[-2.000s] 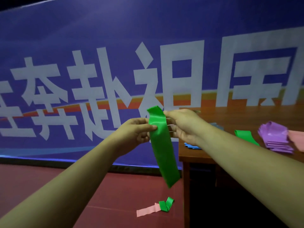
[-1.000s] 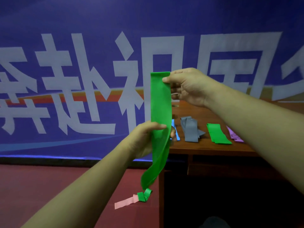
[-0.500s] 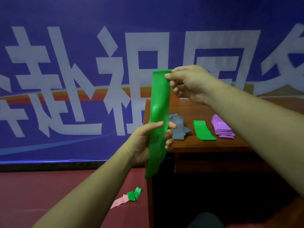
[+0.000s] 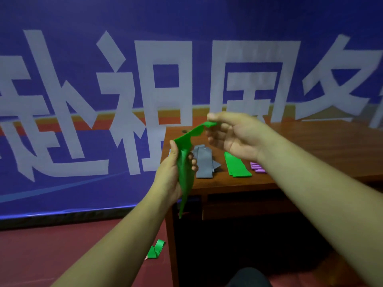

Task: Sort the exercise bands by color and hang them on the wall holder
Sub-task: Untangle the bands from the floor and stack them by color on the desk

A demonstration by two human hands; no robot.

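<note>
Head view | left hand [image 4: 172, 177] grips green band [image 4: 186, 172] | right hand [image 4: 235, 137] pinches its end | hanging by table [image 4: 310, 146] corner

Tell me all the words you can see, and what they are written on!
"赴": big white character on the blue banner, partly cut off at the left edge.
"祖": same banner.
"国": same banner.
A fourth white character runs off the right edge, so I cannot read it for sure.
No words show on the held green band or the table.
</note>
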